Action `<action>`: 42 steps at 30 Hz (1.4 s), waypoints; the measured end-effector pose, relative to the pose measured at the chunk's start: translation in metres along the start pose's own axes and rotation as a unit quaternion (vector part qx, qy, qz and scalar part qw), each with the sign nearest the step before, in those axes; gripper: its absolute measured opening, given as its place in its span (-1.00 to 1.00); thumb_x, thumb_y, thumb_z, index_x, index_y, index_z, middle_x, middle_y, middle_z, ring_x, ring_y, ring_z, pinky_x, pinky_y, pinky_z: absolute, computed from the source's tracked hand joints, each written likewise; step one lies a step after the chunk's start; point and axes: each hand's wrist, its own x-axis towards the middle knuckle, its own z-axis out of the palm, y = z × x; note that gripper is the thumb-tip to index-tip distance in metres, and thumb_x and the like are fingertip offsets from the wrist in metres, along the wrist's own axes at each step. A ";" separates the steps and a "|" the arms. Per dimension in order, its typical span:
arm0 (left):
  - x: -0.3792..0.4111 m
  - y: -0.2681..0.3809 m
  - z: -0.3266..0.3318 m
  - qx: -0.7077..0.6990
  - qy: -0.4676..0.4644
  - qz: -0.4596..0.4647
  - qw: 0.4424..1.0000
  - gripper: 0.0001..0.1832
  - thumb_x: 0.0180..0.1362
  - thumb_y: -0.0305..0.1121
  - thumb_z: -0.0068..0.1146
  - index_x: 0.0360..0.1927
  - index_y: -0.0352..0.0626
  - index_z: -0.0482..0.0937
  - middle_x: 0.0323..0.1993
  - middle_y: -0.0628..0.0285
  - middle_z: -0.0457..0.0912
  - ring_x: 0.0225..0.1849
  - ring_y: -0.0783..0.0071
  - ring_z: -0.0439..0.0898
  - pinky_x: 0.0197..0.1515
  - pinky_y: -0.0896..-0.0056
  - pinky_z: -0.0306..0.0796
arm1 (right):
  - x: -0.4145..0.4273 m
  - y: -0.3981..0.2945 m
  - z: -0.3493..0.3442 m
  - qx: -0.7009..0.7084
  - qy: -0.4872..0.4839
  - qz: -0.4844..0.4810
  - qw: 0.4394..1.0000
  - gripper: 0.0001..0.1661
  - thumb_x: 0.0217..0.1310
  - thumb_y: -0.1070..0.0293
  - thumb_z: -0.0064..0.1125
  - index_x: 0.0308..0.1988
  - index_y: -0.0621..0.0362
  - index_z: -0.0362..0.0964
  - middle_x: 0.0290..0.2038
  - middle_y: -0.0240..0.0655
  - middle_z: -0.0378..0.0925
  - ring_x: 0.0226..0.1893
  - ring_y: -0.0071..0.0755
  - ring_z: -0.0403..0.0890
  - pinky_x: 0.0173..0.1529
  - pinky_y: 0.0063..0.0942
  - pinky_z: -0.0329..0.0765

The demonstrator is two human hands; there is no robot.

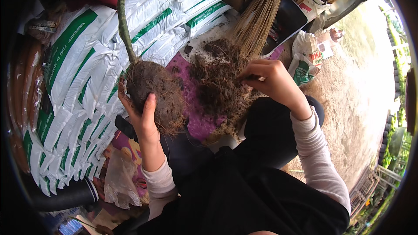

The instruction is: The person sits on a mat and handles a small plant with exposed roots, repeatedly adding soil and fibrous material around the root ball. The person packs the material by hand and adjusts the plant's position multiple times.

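My left hand [142,117] grips a round, soil-caked root ball [160,94], its thumb pressed across the front. Fine stringy roots hang from the ball's lower right side. One long mottled green leaf [123,23], like a snake plant's, rises from its top. Over a heap of dark soil and torn roots [214,81] is my right hand [266,76], its fingers bent and pinched together at the heap's right side. Whether those dirty fingertips hold any roots is hard to see. The heap lies on a purple patterned mat [202,127].
Stacked white and green plastic sacks [107,58] fill the left. A stick broom [261,16] leans over a black dustpan [287,19] behind the heap. A crumpled sack [305,57] lies on the concrete floor [352,71] at right. A clear plastic bag [120,179] sits lower left.
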 end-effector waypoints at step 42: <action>0.004 -0.024 -0.031 -0.082 -0.015 -0.087 0.993 -0.30 0.11 -0.22 0.05 0.27 -0.28 0.09 0.23 -0.01 0.23 0.22 0.14 0.28 0.25 0.16 0.16 | -0.282 0.146 -0.115 -0.080 0.385 0.423 0.817 -0.80 0.10 0.51 0.15 -0.21 0.30 0.53 -0.44 -0.33 0.58 -0.47 -0.58 0.52 -0.34 -0.62 0.48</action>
